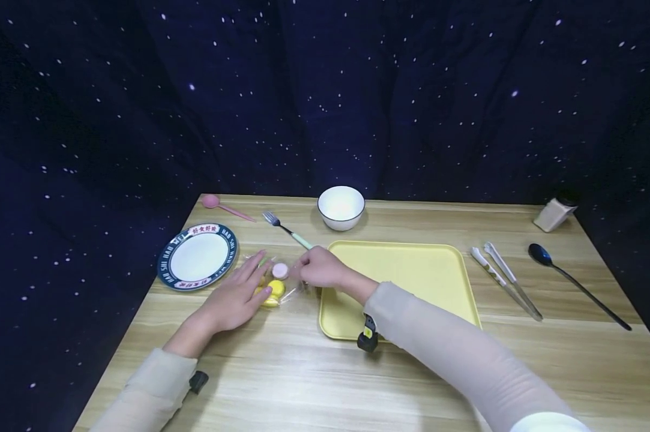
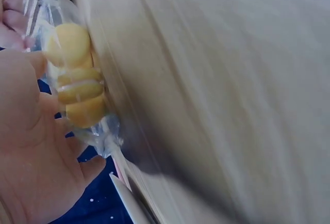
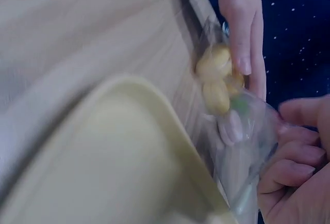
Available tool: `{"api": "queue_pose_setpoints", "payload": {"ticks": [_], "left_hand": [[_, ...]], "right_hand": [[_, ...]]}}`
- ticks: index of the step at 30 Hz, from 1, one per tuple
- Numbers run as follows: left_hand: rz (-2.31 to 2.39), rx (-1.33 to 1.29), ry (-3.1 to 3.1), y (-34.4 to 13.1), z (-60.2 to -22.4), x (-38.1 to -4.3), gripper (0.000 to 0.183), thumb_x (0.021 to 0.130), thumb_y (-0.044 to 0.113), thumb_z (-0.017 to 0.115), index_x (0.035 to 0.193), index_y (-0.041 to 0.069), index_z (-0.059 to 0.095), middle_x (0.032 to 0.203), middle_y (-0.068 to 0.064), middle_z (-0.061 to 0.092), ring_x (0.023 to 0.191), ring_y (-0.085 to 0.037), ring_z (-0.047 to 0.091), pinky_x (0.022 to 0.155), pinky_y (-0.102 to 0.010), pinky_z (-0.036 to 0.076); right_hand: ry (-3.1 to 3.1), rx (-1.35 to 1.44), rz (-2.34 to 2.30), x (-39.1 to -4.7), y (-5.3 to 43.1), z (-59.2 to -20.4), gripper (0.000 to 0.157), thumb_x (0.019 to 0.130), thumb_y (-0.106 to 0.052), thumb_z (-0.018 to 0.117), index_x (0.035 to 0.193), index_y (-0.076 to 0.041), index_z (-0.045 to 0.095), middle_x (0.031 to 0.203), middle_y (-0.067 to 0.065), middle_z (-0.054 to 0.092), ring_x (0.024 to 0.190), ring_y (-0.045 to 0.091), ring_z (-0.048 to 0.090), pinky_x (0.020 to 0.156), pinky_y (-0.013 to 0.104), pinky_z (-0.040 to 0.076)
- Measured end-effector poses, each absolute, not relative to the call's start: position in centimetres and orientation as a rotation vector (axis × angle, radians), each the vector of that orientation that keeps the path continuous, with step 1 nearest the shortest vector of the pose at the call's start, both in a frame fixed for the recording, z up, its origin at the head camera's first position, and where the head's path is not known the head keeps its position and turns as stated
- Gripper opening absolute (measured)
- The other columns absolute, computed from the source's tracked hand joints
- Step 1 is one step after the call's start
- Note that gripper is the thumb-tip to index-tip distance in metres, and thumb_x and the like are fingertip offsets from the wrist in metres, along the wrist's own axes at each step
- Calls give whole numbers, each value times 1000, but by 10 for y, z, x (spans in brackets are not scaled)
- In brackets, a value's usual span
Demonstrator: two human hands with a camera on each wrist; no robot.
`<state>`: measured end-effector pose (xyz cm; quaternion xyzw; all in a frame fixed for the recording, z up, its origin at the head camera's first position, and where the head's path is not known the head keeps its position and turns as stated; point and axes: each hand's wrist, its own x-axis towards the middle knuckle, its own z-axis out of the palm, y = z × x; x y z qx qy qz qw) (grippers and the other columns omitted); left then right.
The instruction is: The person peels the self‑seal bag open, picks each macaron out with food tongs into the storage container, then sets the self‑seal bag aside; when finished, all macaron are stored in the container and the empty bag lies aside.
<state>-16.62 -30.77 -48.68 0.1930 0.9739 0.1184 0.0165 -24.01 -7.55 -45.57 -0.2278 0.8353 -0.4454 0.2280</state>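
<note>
A clear plastic bag (image 1: 290,291) lies on the table between my two hands. Inside it are several yellow macarons (image 2: 77,82), a pale pink one (image 1: 279,271) and something green, partly covered by fingers. My left hand (image 1: 235,300) rests over the bag's left side, its fingers stretched out and touching the plastic. With thumb and curled fingers my right hand (image 3: 299,167) pinches the bag's right end, just beside the tray's left edge. A fork (image 1: 294,234) with a light green handle lies just beyond the right hand, its handle end hidden there.
A yellow tray (image 1: 406,270) lies right of the bag, under my right forearm. Around stand a blue-rimmed plate (image 1: 197,258), a white bowl (image 1: 341,207) and a shaker (image 1: 554,215). A pink spoon (image 1: 211,201), tongs (image 1: 505,279) and a black spoon (image 1: 578,285) lie farther out.
</note>
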Motion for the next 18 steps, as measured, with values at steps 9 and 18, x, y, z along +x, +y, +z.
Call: {"api": "queue_pose_setpoints", "payload": {"ticks": [9,18], "left_hand": [[455,579,3069,-319,-488,-164,59,100,46,40,149,15,30,157,-6,18,140,-33,22,109,-57,23],[477,541,3080,-319,-489,-165,58,98,48,43,146,16,37,156,-6,20,136,-37,30,104,-61,29]], "right_hand": [[2267,-409,-1485,-233,-73,-448,19,87,-31,67,93,-15,76,89,0,66,81,15,53,70,29,44],[2407,-428,-1398,-229,-70,-449,16,86,-28,67,91,-16,76,76,-8,64,60,11,53,55,26,43]]}}
